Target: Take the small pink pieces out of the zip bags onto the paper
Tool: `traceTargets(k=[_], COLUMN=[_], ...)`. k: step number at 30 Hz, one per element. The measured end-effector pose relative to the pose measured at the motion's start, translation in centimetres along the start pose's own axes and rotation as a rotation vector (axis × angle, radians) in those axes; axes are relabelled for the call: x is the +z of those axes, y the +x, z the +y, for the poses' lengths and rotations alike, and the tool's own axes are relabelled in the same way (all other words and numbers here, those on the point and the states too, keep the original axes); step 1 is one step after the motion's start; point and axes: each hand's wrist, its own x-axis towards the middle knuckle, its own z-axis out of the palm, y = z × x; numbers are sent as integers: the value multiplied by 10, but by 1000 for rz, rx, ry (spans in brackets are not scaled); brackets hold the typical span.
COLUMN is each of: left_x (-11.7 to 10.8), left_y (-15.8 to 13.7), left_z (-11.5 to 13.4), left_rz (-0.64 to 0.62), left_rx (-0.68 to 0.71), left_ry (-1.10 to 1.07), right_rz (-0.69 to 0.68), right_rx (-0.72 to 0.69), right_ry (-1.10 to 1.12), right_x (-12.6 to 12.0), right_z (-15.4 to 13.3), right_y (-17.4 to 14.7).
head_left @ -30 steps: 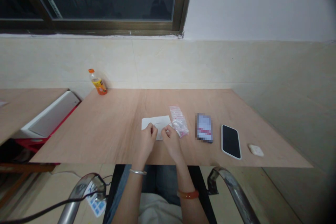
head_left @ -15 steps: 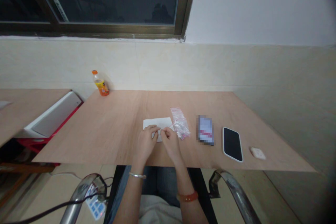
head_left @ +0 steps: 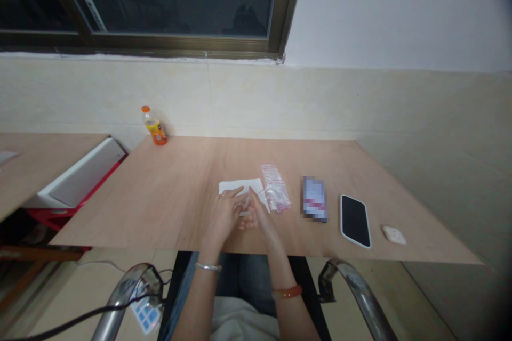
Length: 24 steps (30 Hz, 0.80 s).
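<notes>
My left hand [head_left: 226, 210] is over the near part of a white paper sheet [head_left: 231, 185], its index finger stretched out and its other fingers bent inward. A small pale thing seems to be at its fingertips, too small to name. Close beside it, my right hand [head_left: 259, 210] is turned on its side, thumb up and fingers apart, with the palm facing left. The fingertips of both hands nearly meet, and I cannot tell whether they touch. Right of the paper lies a clear plastic zip bag [head_left: 276, 189] with small pinkish contents, its corner close to the paper.
A pixelated phone [head_left: 314, 198], a white-edged phone with a dark screen [head_left: 355, 220] and a small white case [head_left: 393, 234] lie to the right on the wooden table [head_left: 192, 170]. An orange-capped drink bottle [head_left: 156, 130] stands at the back left, by the wall.
My right hand has opened from a pinch and turned its palm toward the left hand. My left hand has stayed in nearly the same place.
</notes>
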Motion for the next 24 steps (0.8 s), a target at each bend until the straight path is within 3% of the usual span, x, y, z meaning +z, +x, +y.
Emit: traceTargets(k=[4,7,16,24], left_x=[3,2,-6,0], left_y=[2,3,0,1], left_z=[2,2,10,12], left_rz=[-57,-61,-1,18], left_rx=[37,14,-41,-28], left_ry=[-26,-61,-37,32], right_rz=[-160,-203,-326,-422], right_rx=[51,47,-6,72], right_ry=[354,533,727,812], right_x=[-4,-6,-5,3], right_z=[3,4,10,7], right_y=[6,8,17,11])
